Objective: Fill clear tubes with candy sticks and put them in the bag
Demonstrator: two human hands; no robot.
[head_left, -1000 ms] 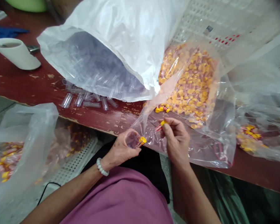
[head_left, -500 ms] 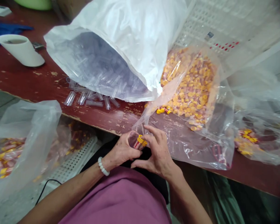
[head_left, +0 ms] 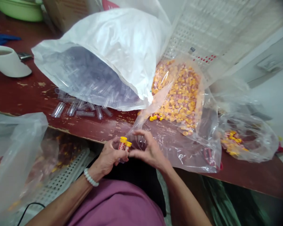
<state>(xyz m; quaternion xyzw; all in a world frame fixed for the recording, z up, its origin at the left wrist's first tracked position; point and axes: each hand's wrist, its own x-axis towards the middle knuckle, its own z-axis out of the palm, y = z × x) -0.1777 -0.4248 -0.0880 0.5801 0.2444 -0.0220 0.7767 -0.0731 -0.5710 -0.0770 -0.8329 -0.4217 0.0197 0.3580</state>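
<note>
Two small clear tubes with yellow caps and red-and-white contents or labels [head_left: 122, 143] stand upright, side by side, in my left hand [head_left: 108, 157]. Its fingers are wrapped round their lower parts, which are mostly hidden. Just to the right, my right hand [head_left: 149, 152] is open, with curved fingers apart from the thumb. Its thumb tip is close to the tubes; I cannot tell whether it touches them. Beyond both hands, loose clear tubes [head_left: 85, 113] lie at the mouth of a white sack [head_left: 129, 34] with many more inside.
A clear plastic bag [head_left: 209, 135] of yellow-capped pieces lies on the red table [head_left: 9, 92], beside another clear bag [head_left: 261, 144]. A white crate [head_left: 217, 28] leans behind. At left are a white cup [head_left: 14, 67] and, below the table edge, a translucent bag [head_left: 21, 135] and a white basket [head_left: 68, 175].
The view has shifted to the right. Two yellow caps now show clearly, raised upright in my left hand. My right hand has drawn back slightly from the caps.
</note>
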